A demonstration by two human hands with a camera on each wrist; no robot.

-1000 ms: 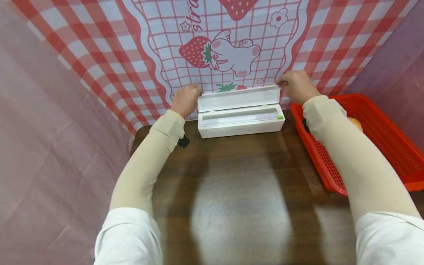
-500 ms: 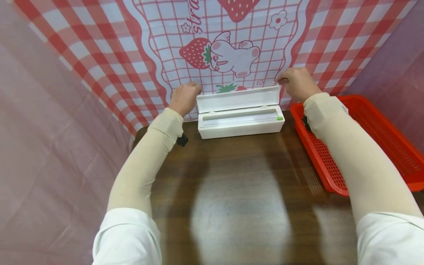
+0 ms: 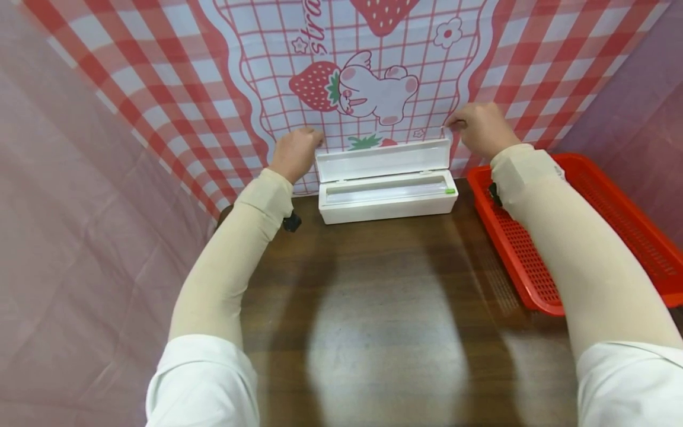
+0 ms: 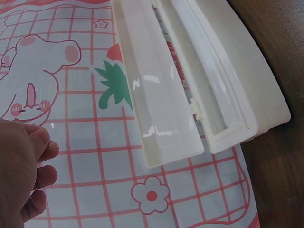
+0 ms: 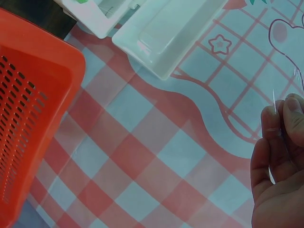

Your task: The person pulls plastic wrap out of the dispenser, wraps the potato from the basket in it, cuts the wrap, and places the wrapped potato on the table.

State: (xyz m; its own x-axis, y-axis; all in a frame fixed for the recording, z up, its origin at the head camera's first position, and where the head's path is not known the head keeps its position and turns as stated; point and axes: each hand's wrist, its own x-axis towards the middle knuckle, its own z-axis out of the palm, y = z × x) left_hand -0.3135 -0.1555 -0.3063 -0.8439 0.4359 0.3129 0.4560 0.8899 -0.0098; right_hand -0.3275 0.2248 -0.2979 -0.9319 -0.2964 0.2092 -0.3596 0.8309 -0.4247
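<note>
A long white cling-film dispenser box (image 3: 388, 210) stands at the back of the table, its hinged lid (image 3: 384, 161) up. Inside lies a clear roll (image 3: 386, 193), and a small green slider (image 3: 450, 191) sits at the right end. My left hand (image 3: 295, 154) is just off the lid's upper left corner, fingers curled and thumb pressed to the index finger. My right hand (image 3: 482, 129) pinches the edge of clear cling film (image 5: 274, 100) beyond the upper right corner. Glints of the film show across the lid in the left wrist view; its edge at the left fingers is faint.
To the right is a red perforated plastic basket (image 3: 517, 255), partly under my right sleeve. Behind the box hangs a red and white checked cloth (image 3: 203, 101) with strawberry prints. The brown wooden table (image 3: 384, 320) reaches toward me, and a pink curtain (image 3: 96, 267) borders the left.
Both hands have moved slightly up and away from the lid's edge, still pinching. My right sleeve has shifted over a yellow thing in the basket, which was visible earlier. The box stays put.
</note>
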